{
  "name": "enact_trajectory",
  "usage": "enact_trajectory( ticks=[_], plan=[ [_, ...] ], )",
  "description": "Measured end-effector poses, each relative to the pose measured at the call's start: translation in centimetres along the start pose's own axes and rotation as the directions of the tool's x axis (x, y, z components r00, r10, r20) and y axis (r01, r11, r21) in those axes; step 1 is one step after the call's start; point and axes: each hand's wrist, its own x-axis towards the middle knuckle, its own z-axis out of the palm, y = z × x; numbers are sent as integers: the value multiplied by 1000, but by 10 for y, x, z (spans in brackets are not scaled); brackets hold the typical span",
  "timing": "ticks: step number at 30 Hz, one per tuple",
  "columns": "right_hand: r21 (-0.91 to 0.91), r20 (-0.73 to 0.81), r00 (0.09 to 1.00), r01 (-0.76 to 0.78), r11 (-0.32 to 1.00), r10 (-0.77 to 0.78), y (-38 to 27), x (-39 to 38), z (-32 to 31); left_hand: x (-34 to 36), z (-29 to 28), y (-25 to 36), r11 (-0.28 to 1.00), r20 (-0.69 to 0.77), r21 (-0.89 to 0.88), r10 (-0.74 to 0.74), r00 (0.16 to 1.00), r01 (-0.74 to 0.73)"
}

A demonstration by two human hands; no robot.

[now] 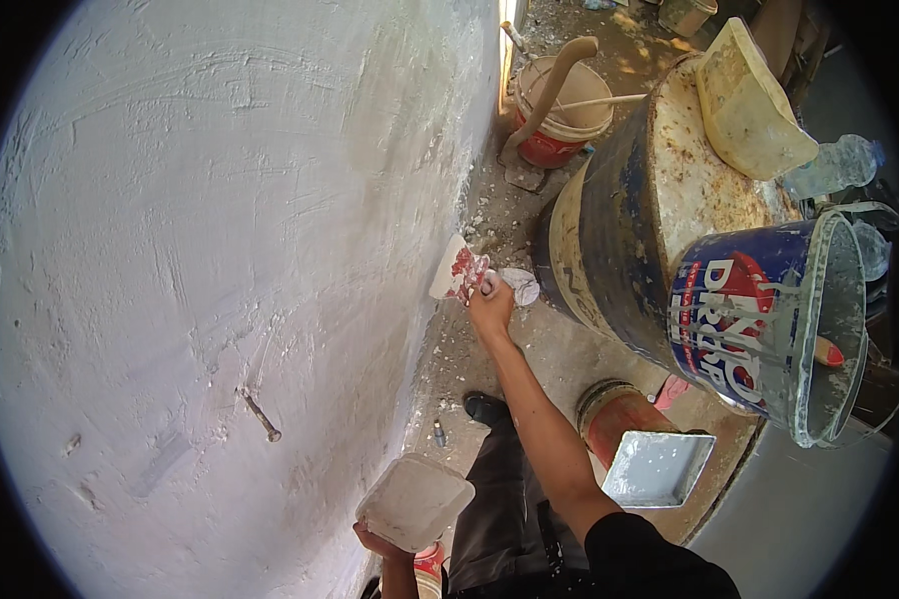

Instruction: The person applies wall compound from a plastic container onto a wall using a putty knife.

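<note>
Beside the wall (220, 200), left hand (378, 540) grips a tub (416, 499) smeared inside; right hand (491, 309), a scraper (459, 273).

Left: wall (210, 200) face open for passage, except protruding peg (261, 417). Right: drum (609, 215) and blue bucket (739, 299) block reach. Far: red bucket (557, 150) narrows floor strip (504, 212).

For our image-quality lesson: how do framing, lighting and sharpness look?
Head view: black curved border covers the corners; head view: a bright strip edges the rough whitish plastered wall, top; head view: far right looks dim; head view: flat red-and-white scraper shows no obvious blur.
</note>
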Motion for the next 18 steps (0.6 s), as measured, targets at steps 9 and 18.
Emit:
enact_trajectory(
  ticks=[9, 18],
  plan=[
    [184, 321, 946, -12, 983, -49, -78, -55, 30, 3, -7, 1, 1000, 10, -13, -1, 1000, 1],
    [266, 389, 911, -255, 930, 138, -139, -106, -58, 32, 35, -17, 999, 30, -44, -14, 999, 15]
  ],
)
